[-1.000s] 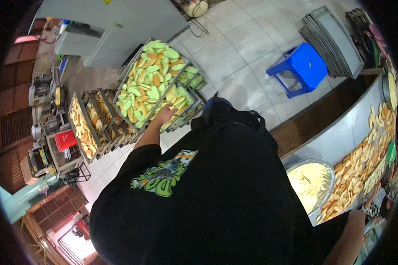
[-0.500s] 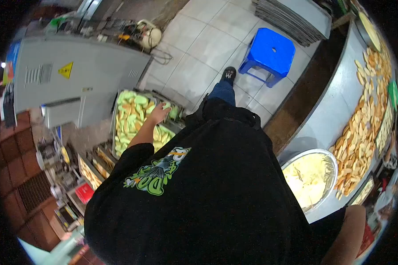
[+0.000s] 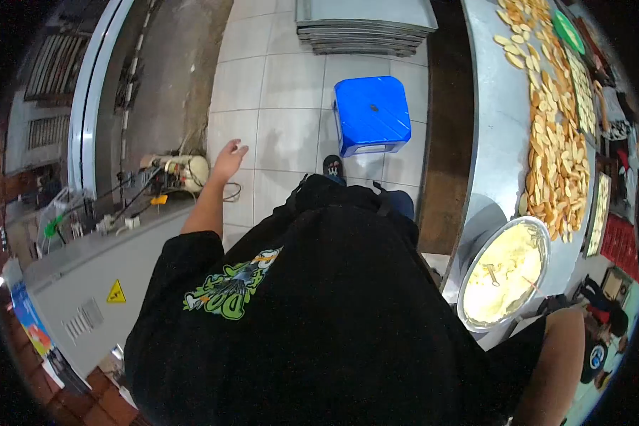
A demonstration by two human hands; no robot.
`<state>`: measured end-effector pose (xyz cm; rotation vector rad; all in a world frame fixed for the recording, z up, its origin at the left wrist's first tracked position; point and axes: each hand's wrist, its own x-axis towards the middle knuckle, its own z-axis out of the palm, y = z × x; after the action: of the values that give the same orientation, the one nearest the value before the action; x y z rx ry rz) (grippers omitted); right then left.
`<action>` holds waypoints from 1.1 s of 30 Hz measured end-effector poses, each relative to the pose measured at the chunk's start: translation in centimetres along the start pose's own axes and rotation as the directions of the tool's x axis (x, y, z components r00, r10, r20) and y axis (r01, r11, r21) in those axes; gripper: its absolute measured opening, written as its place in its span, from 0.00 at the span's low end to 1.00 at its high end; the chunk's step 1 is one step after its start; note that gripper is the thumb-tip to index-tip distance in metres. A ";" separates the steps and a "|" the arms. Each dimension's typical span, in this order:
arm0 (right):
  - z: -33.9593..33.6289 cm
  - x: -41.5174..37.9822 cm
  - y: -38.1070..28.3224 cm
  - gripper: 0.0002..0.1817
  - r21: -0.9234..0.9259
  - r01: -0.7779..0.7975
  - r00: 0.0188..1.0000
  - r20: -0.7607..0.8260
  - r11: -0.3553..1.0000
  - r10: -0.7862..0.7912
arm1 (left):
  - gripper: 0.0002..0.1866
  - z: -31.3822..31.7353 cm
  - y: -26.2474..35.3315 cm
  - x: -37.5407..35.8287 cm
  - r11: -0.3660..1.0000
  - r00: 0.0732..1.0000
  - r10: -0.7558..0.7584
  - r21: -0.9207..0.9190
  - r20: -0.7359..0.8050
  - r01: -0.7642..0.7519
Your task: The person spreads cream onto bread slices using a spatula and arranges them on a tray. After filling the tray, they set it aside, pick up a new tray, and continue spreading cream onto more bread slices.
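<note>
My left hand is stretched out over the tiled floor with its fingers apart and nothing in it. It is nearest to a beige machine part beside the grey cabinet. My right forearm hangs at the lower right, and its hand is out of the frame. A large metal bowl of pale yellow cream stands on the metal table, with a utensil in the cream. Many oval golden slices lie spread beyond the bowl on that table.
A blue stool stands on the floor in front of my foot. Behind it are stacked metal trays. The grey cabinet with a yellow warning sign is at the lower left. People are at the far right.
The view has turned, and the trays of greenish slices have left it. My left hand has moved off them to above the floor. More of the bowl and the table's right side shows.
</note>
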<state>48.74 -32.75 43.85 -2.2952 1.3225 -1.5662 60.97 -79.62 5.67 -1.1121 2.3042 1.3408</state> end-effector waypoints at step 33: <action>-23.0 -18.2 -3.8 0.13 -0.217 -0.038 0.982 -0.190 0.975 -0.004 | 0.36 8.1 20.8 -3.2 0.903 0.968 -0.251 0.353 -0.028 0.245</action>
<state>30.90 -9.21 43.44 -2.2930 1.6339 -1.7522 46.91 -65.46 16.15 -1.2108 2.1837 0.7982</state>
